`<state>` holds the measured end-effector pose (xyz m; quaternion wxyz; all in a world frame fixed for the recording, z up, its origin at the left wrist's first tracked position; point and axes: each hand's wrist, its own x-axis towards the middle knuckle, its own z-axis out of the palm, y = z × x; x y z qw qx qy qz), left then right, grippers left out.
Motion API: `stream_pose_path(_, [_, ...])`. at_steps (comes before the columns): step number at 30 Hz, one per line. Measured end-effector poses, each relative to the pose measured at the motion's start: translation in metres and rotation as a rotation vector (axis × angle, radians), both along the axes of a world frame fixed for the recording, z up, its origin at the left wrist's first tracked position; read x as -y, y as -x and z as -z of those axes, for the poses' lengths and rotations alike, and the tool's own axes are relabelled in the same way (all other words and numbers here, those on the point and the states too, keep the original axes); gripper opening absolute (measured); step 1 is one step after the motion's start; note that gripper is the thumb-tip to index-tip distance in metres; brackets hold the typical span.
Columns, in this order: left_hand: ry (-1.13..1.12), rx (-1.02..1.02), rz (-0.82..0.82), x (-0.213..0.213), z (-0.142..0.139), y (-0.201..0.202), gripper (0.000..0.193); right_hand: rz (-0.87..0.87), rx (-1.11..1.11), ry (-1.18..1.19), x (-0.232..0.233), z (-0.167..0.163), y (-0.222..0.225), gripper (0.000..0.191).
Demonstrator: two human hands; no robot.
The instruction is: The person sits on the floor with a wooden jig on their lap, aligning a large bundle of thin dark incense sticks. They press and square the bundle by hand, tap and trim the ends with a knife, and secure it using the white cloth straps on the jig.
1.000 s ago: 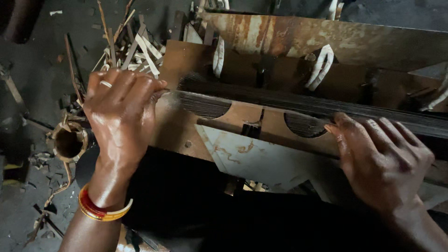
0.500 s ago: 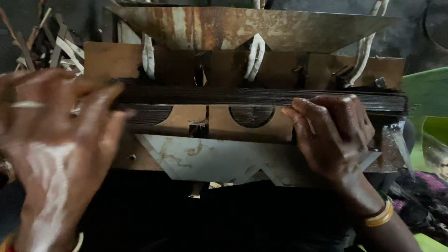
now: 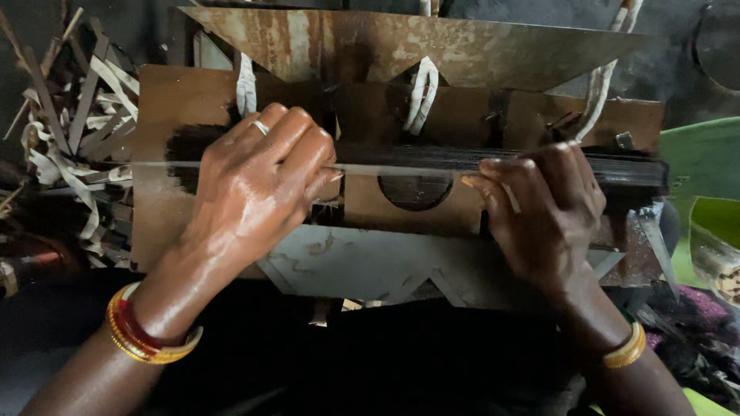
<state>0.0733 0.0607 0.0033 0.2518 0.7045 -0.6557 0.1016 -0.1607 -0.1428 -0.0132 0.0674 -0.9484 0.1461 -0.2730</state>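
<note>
A long bundle of thin dark sticks [image 3: 432,159] lies across a brown wooden frame [image 3: 162,108] fitted with a rusty metal plate [image 3: 401,42] above and a grey metal plate [image 3: 362,262] below. My left hand [image 3: 258,181] is closed over the left part of the bundle, with a ring on one finger and red and gold bangles on the wrist. Over the bundle's right part my right hand [image 3: 543,212] is closed too, a gold bangle on its wrist. White cord loops [image 3: 422,92] tie the frame together.
A heap of pale wood strips and shavings [image 3: 73,146] lies at the left. A green container [image 3: 705,173] sits at the right edge, with dark scraps [image 3: 694,339] below it. The ground beyond is dark.
The view has shifted so the frame is centred. My left hand has come in from the left edge and closed on the bundle. My right hand stays on the bundle's right part.
</note>
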Motion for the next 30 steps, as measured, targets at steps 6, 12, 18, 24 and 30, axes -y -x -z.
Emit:
stream_pose_path(6, [-0.245, 0.416, -0.007, 0.003, -0.014, -0.033, 0.074, -0.055, -0.196, 0.302, 0.019, -0.017, -0.001, 0.065])
stream_pose_path(12, [-0.372, 0.234, 0.117, 0.006, 0.010, -0.055, 0.073, -0.113, -0.364, 0.322, 0.036, -0.015, -0.003, 0.070])
stream_pose_path(18, [-0.327, 0.155, 0.075, 0.013, 0.016, -0.036, 0.080, -0.137, -0.328, 0.324, 0.050, 0.000, 0.006, 0.072])
stream_pose_path(24, [-0.316, 0.248, 0.025, 0.014, 0.007, -0.028, 0.088, -0.150, -0.310, 0.315, 0.054, 0.004, 0.011, 0.069])
stream_pose_path(30, [-0.273, 0.396, -0.023, 0.018, 0.009, -0.022, 0.090, -0.132, -0.336, 0.311, 0.057, 0.005, 0.013, 0.070])
